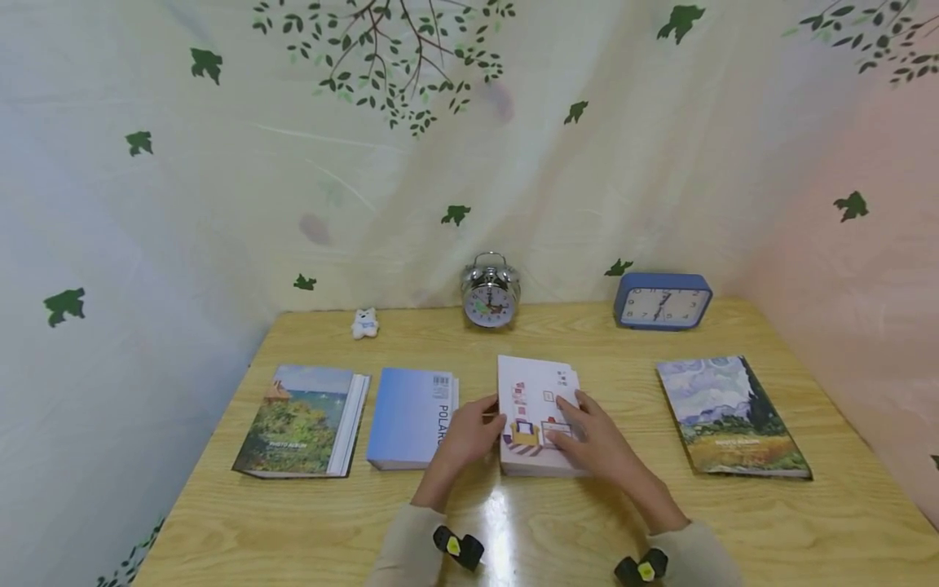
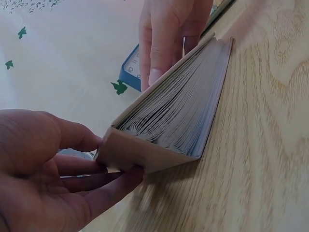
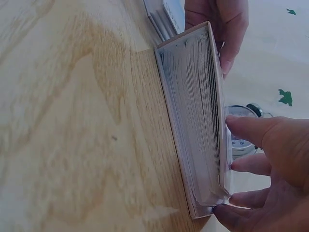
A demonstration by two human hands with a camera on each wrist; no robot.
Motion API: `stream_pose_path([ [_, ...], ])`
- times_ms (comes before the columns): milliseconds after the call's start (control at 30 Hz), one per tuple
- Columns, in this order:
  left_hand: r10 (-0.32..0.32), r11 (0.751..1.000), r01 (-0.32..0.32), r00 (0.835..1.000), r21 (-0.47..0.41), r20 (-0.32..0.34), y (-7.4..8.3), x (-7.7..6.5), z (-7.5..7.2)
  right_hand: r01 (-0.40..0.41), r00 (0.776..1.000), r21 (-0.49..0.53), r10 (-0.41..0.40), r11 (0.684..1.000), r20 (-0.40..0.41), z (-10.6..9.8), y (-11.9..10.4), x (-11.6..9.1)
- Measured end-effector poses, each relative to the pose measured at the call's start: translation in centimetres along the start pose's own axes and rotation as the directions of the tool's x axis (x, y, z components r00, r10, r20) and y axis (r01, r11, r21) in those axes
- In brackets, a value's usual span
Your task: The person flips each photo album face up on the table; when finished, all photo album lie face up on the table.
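Observation:
A thick photo album (image 1: 531, 371) with a white illustrated cover lies flat on the table in the middle, its many pages seen edge-on in both wrist views. My left hand (image 1: 472, 430) touches its spine side with thumb and fingertips; in the left wrist view the fingers (image 2: 113, 191) lie against the spine. My right hand (image 1: 600, 440) rests on the right part of the cover. In the right wrist view its thumb (image 3: 246, 128) and fingertips touch the cover, with other fingers at the album's far edge.
Left of the hands lie a blue Polaroid album (image 1: 407, 416) and a landscape photo album (image 1: 301, 424). Another painted album (image 1: 734, 416) lies to the right. Behind stand a white bear figurine (image 1: 364, 324), a silver alarm clock (image 1: 490, 297) and a blue clock (image 1: 663, 302), near the curtain.

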State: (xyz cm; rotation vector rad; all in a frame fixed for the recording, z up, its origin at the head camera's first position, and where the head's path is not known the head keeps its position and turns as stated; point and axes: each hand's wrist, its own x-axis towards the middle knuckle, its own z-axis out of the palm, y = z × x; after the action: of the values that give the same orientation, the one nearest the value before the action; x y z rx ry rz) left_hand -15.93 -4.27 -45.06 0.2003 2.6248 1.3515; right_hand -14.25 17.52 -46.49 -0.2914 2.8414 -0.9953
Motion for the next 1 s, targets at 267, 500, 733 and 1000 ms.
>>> stream_pose_path([
  [267,-0.022,0.999,0.022,1.0,-0.04,0.004,0.0,-0.1,-0.1,-0.004,1.0,0.009,0.004,1.0,-0.014,0.1,0.2,-0.3],
  [500,-0.077,0.992,0.069,0.994,-0.106,-0.074,0.5,0.1,0.2,-0.023,0.998,0.079,0.027,0.997,-0.05,-0.9,0.7,-0.6],
  [733,-0.027,0.975,-0.029,0.968,-0.218,-0.25,2.0,0.4,0.5,0.01,0.995,0.076,-0.003,0.997,-0.099,-3.0,2.3,-1.3],
  [1000,0.062,0.93,-0.137,0.973,-0.34,-0.221,4.0,0.7,2.1,0.01,0.988,0.089,0.004,0.996,-0.157,-6.3,5.4,-2.5],
])
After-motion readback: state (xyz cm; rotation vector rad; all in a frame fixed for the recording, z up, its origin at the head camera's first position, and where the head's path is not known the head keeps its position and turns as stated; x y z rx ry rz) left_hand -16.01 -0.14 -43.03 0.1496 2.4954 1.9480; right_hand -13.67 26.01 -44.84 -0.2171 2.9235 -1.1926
